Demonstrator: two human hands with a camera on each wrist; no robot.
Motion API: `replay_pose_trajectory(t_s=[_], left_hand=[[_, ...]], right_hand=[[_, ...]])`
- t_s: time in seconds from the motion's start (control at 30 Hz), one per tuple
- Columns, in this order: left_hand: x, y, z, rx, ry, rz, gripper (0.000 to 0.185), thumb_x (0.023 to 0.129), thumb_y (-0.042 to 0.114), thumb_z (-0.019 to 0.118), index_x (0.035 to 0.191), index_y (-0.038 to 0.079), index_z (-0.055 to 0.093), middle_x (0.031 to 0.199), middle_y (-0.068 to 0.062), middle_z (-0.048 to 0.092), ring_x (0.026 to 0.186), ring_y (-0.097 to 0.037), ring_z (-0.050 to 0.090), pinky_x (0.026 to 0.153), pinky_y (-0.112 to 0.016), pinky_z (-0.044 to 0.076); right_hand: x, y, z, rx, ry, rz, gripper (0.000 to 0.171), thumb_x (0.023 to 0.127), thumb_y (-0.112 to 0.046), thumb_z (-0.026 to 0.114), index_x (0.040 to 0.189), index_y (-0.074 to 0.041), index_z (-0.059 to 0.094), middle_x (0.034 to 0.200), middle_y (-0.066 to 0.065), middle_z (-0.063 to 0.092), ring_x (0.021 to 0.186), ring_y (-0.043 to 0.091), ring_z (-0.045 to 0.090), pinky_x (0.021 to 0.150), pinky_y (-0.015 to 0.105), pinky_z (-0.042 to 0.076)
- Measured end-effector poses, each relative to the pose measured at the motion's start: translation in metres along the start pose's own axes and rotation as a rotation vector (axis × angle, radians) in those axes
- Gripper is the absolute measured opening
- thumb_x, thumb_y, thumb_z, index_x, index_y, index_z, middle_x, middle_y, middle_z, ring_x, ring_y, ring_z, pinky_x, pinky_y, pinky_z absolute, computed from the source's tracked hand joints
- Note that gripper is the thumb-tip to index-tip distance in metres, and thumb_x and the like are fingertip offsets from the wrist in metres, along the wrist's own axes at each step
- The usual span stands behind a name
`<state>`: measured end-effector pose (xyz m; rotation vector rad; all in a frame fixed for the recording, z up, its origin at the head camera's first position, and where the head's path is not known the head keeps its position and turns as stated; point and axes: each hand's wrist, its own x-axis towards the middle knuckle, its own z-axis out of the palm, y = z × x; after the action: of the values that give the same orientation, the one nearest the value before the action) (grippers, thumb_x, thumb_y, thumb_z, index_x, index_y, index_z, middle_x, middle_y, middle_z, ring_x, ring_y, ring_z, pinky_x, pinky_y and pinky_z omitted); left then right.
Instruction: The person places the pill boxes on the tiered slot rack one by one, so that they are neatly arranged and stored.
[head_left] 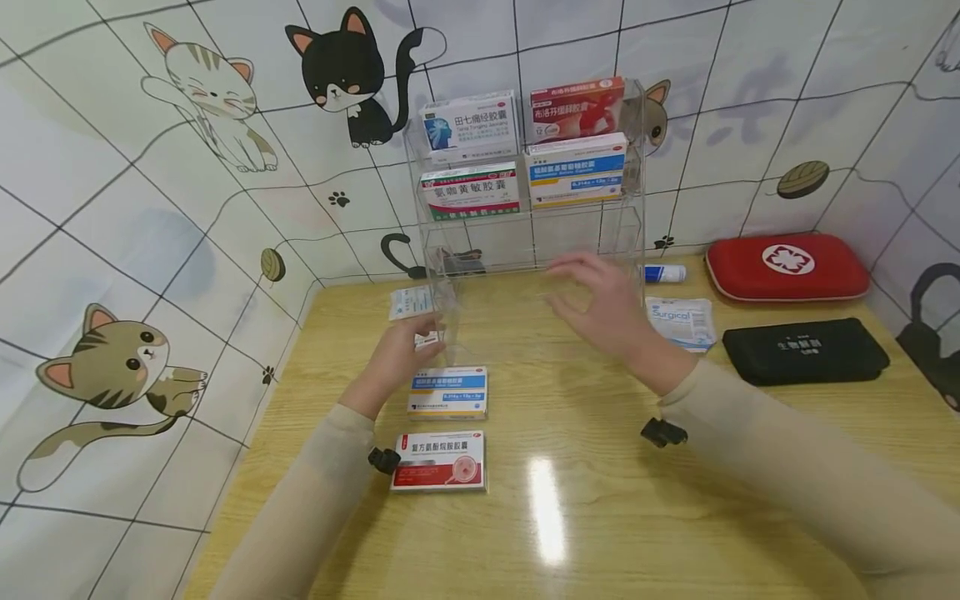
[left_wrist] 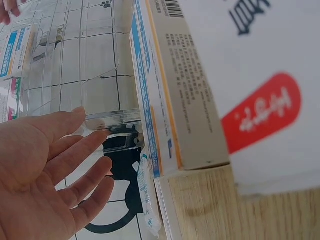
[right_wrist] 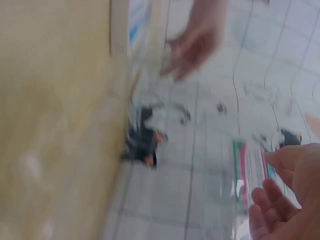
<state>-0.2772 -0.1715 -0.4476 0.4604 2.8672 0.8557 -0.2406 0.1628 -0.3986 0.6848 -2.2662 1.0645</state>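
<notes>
A clear acrylic rack (head_left: 525, 218) stands against the wall, with two medicine boxes on each of its two upper tiers. My left hand (head_left: 401, 354) is beside its lower left side; in the left wrist view its fingers are loosely extended and hold nothing. Near that hand, a blue-and-white medicine box (head_left: 448, 393) and a red-and-white medicine box (head_left: 441, 462) lie on the table. My right hand (head_left: 600, 304) hovers in front of the rack's lower part with fingers bent and apart, nothing between them. The right wrist view is blurred.
Right of the rack are a blue-and-white tube (head_left: 664, 273), a surgical packet (head_left: 682, 323), a red case (head_left: 787, 267) and a black pouch (head_left: 806, 352). White packets (head_left: 411, 302) lie by the rack's left foot. A tiled, cat-printed wall borders the table behind and left.
</notes>
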Motion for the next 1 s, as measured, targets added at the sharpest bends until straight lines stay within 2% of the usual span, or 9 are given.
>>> replay_pose_trajectory(t_s=[0.17,0.4,0.53,0.77,1.0], left_hand=[[0.001,0.0,0.0,-0.008,-0.002,0.008,0.055,0.101,0.024,0.07,0.151,0.01,0.052,0.139,-0.007,0.067,0.133,-0.03,0.059,0.114,-0.052,0.048],[0.002,-0.001,0.0,0.01,0.005,0.015,0.055,0.1,0.023,0.071,0.15,0.012,0.053,0.137,-0.006,0.068,0.132,-0.029,0.061,0.113,-0.05,0.049],[0.002,-0.002,-0.001,0.029,0.005,0.015,0.054,0.1,0.023,0.071,0.15,0.011,0.053,0.137,-0.007,0.069,0.131,-0.029,0.061,0.113,-0.05,0.049],[0.003,-0.001,-0.001,0.042,-0.003,0.005,0.055,0.1,0.026,0.07,0.151,0.014,0.053,0.137,-0.006,0.069,0.132,-0.029,0.061,0.113,-0.05,0.049],[0.002,-0.003,-0.002,0.055,0.0,0.005,0.055,0.1,0.026,0.07,0.15,0.013,0.053,0.136,-0.006,0.069,0.131,-0.028,0.061,0.113,-0.05,0.049]], right_hand=[[-0.035,-0.024,0.038,0.068,-0.249,0.058,0.028,0.086,-0.012,0.084,0.113,-0.009,0.075,0.12,0.006,0.072,0.099,0.023,0.069,0.085,0.04,0.061],[-0.07,-0.052,0.072,0.149,-0.545,0.168,0.033,0.089,-0.019,0.082,0.121,-0.013,0.074,0.119,0.001,0.071,0.103,0.023,0.069,0.09,0.038,0.06],[-0.082,-0.06,0.087,0.15,-0.666,0.167,0.035,0.09,-0.025,0.082,0.12,-0.011,0.074,0.12,0.002,0.071,0.104,0.021,0.069,0.091,0.036,0.059],[-0.092,-0.064,0.103,0.095,-0.769,0.147,0.047,0.086,-0.036,0.084,0.125,-0.012,0.073,0.121,-0.002,0.07,0.105,0.013,0.065,0.096,0.032,0.056],[-0.095,-0.067,0.109,0.049,-0.788,0.133,0.059,0.083,-0.044,0.086,0.13,-0.012,0.07,0.127,-0.001,0.068,0.116,0.014,0.064,0.106,0.035,0.053]])
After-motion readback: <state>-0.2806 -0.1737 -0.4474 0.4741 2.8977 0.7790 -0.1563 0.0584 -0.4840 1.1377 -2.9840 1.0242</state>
